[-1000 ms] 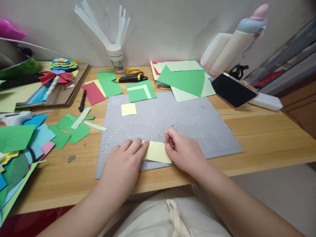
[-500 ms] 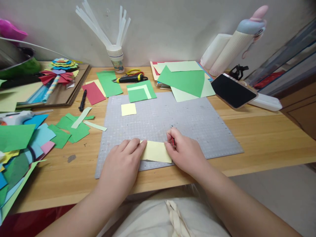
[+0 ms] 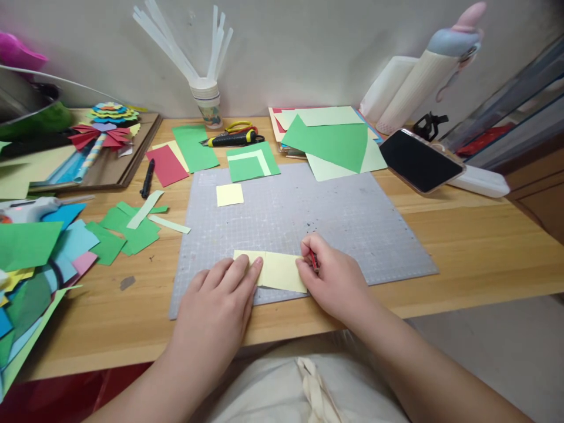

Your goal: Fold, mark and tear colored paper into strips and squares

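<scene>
A pale yellow paper strip (image 3: 282, 272) with a crease across it lies near the front edge of the grey cutting mat (image 3: 335, 205). My left hand (image 3: 220, 296) rests on the strip's left part with its fingers stretched out, the index fingertip beside the crease. At the strip's right end, my right hand (image 3: 332, 273) is closed, thumb and finger touching the paper. A slim red-and-black pencil (image 3: 314, 261) shows between its curled fingers; most of it is hidden. Farther back on the mat lies a small yellow paper square (image 3: 230, 194).
Green paper scraps (image 3: 136, 232) lie left of the mat, with a black pen (image 3: 148, 178) behind them. At the back are a yellow-black utility knife (image 3: 233, 138), a paper cup (image 3: 208, 108) holding white sticks, stacked coloured paper (image 3: 330, 144) and a phone (image 3: 420, 161).
My left hand has shifted slightly down and left, baring more of the strip and its crease. My right hand stays at the strip's right end, a little farther right.
</scene>
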